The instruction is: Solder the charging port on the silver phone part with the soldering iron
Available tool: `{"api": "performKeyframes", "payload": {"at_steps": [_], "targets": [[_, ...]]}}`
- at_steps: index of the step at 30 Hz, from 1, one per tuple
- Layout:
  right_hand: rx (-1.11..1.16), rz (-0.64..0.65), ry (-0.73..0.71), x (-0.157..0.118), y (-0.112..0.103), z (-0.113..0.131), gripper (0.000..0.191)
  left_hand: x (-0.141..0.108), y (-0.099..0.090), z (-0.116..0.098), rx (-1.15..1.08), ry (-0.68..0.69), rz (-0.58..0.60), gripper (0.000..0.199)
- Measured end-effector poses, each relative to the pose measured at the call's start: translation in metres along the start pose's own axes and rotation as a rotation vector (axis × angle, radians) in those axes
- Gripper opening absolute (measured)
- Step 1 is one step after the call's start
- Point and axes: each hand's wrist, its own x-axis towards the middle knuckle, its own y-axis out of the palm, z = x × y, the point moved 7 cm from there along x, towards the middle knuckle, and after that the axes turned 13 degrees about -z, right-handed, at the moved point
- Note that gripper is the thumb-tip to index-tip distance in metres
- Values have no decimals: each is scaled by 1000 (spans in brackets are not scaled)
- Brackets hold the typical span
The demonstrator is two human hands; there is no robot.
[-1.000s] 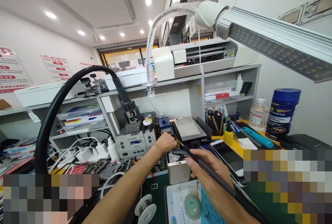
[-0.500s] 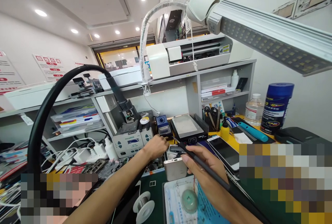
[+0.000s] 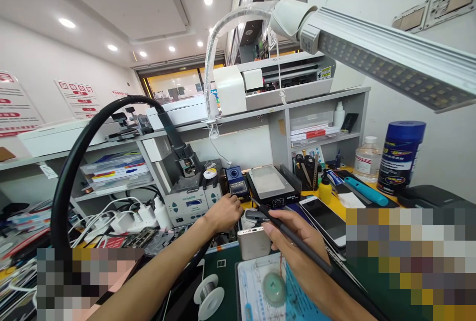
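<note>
My right hand [image 3: 293, 234] is closed around a soldering iron [image 3: 277, 219], a dark pen-shaped tool with a thin metal tip and a thick black lead running back along my forearm. Its tip points up and left, beside the hot plate [image 3: 266, 182]. My left hand [image 3: 225, 213] is at the front of the blue soldering station [image 3: 235, 177]; its fingers are curled, and what they touch is hidden. Below and between my hands a light-coloured phone [image 3: 254, 243] stands on its long edge, with its port end showing. A green round flux tin [image 3: 274, 288] sits on the blue-and-white mat [image 3: 253, 281].
A solder wire spool [image 3: 208, 297] lies on the dark green bench mat [image 3: 223, 276]. At left stands a hot-air station [image 3: 193, 204], its black hose [image 3: 61, 187] arching up. A white-framed phone [image 3: 323, 217], yellow bottle [image 3: 325, 193] and blue spray can [image 3: 401, 157] are at right. A lamp [image 3: 379, 53] hangs overhead.
The whole view has shifted slightly right and down. Both hands keep nearly the same poses, and the soldering iron stays in my right hand.
</note>
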Motion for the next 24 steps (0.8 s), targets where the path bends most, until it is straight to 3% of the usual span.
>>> {"api": "performKeyframes", "payload": {"at_steps": [13,24], "targets": [[13,-26,-13,2,-1,-7,35,36,10,1,-90,-264,37,35],[13,-19,-13,1,-1,-4,35,46,18,1,-111,-261,44,34]]}}
